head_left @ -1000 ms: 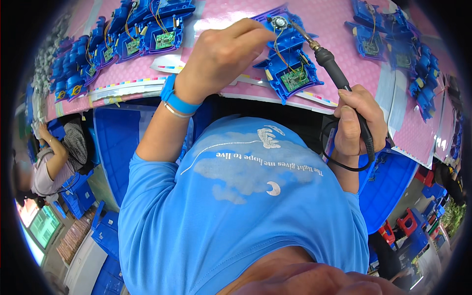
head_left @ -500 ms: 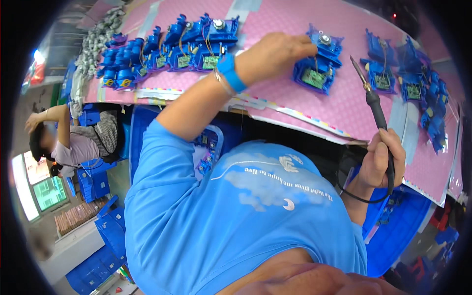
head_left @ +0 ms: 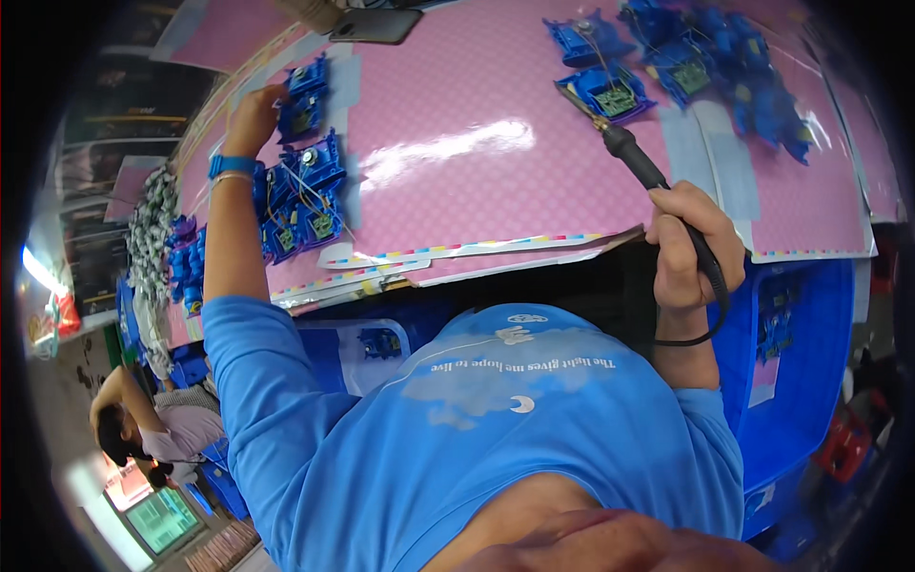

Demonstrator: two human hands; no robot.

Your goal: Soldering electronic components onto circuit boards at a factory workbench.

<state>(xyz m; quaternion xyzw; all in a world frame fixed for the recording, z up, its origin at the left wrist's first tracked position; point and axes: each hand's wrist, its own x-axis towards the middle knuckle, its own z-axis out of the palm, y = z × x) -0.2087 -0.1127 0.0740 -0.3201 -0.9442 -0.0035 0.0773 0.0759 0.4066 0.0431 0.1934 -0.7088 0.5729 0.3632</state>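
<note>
Housing (head_left: pixel 302 113), blue and opened into 2 parts, lies on the left side of the bench (head_left: pixel 448 91), just right of our nearer left hand (head_left: pixel 254 121), its long axis running away from us. We see the left fingers at its left edge but cannot tell whether they grip; the fingers of our right hand (head_left: pixel 698 240) wrap a soldering iron (head_left: pixel 637 160), tip beside another opened housing (head_left: pixel 618 101).

A line of white lettering (head_left: pixel 524 364), seen upside down, is printed legibly across the pale cloud (head_left: pixel 457 393) on the blue shirt (head_left: pixel 477 448).
</note>
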